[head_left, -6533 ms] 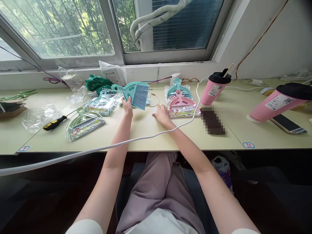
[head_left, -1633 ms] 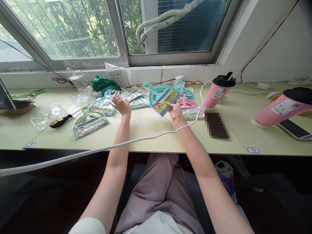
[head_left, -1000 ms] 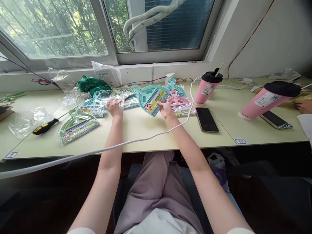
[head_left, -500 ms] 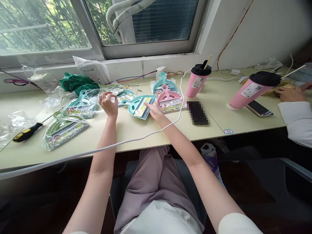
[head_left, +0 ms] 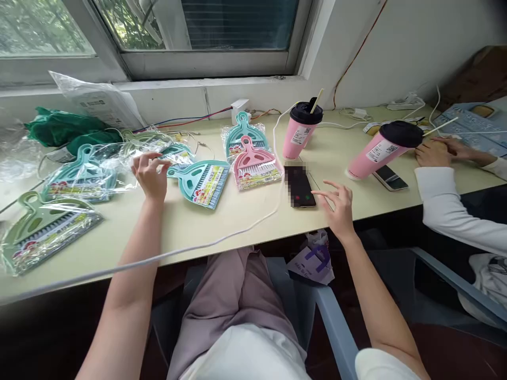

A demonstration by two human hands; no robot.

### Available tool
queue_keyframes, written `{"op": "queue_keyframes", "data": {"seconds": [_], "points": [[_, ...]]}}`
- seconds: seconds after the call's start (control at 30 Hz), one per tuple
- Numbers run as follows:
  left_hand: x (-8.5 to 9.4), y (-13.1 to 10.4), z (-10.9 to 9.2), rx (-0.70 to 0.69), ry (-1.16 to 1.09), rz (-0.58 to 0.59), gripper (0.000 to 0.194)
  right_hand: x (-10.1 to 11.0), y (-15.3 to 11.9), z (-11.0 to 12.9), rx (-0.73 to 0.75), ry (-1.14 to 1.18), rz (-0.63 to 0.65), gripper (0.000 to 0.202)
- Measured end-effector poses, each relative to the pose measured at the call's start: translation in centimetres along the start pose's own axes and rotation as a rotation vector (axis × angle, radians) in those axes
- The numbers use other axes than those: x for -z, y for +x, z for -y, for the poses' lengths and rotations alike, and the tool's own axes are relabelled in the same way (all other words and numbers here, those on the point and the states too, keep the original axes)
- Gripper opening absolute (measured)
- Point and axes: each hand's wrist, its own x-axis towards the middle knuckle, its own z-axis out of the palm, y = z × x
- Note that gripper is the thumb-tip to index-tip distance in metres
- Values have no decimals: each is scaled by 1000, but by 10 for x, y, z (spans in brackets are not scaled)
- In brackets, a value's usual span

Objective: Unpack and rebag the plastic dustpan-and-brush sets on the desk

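- R hand [head_left: 336, 208] is now reaching to phone [head_left: 303, 191], having left teal dustpan set [head_left: 204, 182]; fingers spreading, holding nothing.
- So set is lying unheld, L of pink set [head_left: 256, 166].
- L hand [head_left: 151, 177] is hovering by handle, thumb + index curling close; can't tell if pinching wrap [head_left: 125, 182].

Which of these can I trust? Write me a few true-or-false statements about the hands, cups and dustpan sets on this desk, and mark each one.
1. The pink dustpan set lies left of the phone. True.
2. The right hand is wrapped around a cup. False: the right hand is open beside the phone.
3. The left cup and the right cup are both pink. True.
4. The green plastic bag is at the desk's right end. False: the green plastic bag is at the left, near the window.
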Motion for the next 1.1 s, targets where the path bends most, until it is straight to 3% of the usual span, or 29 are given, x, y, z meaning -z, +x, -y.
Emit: {"op": "queue_keyframes", "data": {"seconds": [0.13, 0.23, 0.33, 0.63, 0.87, 1.0, 1.1], "points": [[-11, 2, 9, -44, -6, -17, 16, 5, -4, -14, -3, -105, 52, 38], [-13, 1, 12, -100, -16, -56, 16, 0, -6, -18, -7, -149, 130, 39], [-13, 1, 10, -146, -33, -72, 15, 0, -5, -21, -13, -125, 127, 42], [-19, -6, 1, -162, -24, 33, 24, 6, 10, -12, -54, -39, 166, 43], [-27, -6, 9, -261, 0, -39, 21, -3, 18, -3, 15, -35, 385, 41], [-29, -6, 6, -233, -13, -23, 19, -6, 17, -7, 40, -50, 441, 39], [-26, -7, -1, -167, 5, 4, 20, -6, 15, -13, 5, 2, 377, 48]]}}
